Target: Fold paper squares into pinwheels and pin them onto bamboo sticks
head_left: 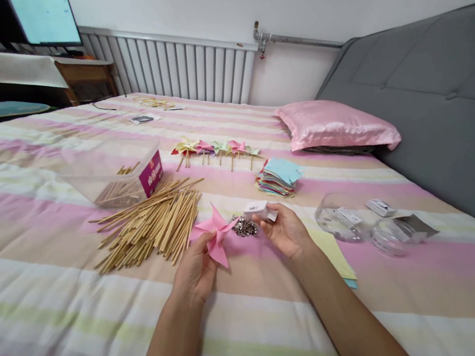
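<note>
My left hand (197, 269) grips a pink folded paper pinwheel (215, 234) just above the striped bed sheet. My right hand (287, 231) hovers palm-up to the right of it, fingers spread, with nothing clearly held. A small pile of shiny metal pins (244, 226) lies between the two hands. A small white box (260, 211) rests at my right fingertips. Left of the pinwheel sits a heap of wooden sticks (151, 225).
A clear plastic tub (117, 171) with sticks stands behind the heap. A row of finished pinwheels (216, 148), a stack of coloured paper squares (279, 177), yellow sheets (334, 253), clear packaging (358, 220) and a pink pillow (336, 123) lie on the bed (45, 258).
</note>
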`<state>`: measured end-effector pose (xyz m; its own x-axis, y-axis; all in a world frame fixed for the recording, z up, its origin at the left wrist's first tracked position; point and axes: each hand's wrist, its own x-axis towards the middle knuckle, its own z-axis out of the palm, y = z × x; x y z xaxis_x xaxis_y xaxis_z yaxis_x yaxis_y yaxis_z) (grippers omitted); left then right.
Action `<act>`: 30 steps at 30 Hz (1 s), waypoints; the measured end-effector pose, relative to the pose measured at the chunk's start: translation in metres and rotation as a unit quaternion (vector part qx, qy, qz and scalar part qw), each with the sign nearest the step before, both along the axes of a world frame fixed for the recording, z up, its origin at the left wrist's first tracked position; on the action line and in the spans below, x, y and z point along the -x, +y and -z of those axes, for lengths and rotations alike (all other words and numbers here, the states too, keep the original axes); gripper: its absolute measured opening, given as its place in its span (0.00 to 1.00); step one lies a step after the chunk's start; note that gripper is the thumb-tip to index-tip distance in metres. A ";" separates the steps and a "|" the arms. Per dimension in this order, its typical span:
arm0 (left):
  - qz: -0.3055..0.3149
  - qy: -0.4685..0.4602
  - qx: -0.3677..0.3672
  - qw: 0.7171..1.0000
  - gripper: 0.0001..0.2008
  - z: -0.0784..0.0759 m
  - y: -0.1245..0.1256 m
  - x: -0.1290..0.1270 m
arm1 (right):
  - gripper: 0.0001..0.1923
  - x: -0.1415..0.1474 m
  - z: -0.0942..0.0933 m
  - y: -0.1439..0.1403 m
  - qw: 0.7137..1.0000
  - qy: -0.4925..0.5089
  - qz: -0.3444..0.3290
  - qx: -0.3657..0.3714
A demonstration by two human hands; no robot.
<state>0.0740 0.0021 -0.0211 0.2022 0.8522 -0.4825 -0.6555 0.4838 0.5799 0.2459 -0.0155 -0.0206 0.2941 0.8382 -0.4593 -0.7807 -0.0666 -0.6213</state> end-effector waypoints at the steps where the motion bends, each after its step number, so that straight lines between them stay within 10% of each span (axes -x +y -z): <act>1: -0.001 -0.001 0.001 1.000 0.09 0.000 0.000 0.000 | 0.05 -0.001 -0.001 -0.001 1.000 0.003 0.003 -0.004; 11: 0.006 0.010 -0.005 1.000 0.09 0.002 0.002 0.001 | 0.09 -0.002 -0.007 -0.003 0.999 -0.029 0.011 -0.028; 20: 0.017 0.033 -0.018 0.999 0.10 0.002 0.008 -0.002 | 0.05 -0.027 -0.017 -0.009 0.959 -0.263 0.066 -0.081; 26: 0.007 0.044 -0.028 0.999 0.10 0.002 0.005 -0.003 | 0.11 -0.086 -0.031 -0.038 0.571 -0.754 0.234 0.227; 30: -0.003 0.041 -0.029 0.999 0.10 0.003 0.003 -0.004 | 0.15 -0.099 -0.023 -0.046 0.519 -0.748 0.240 0.338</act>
<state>0.0776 0.0049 -0.0242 0.1588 0.8800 -0.4476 -0.6073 0.4445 0.6585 0.3454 -0.0610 0.0024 0.8452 0.3007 0.4419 0.5139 -0.6842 -0.5175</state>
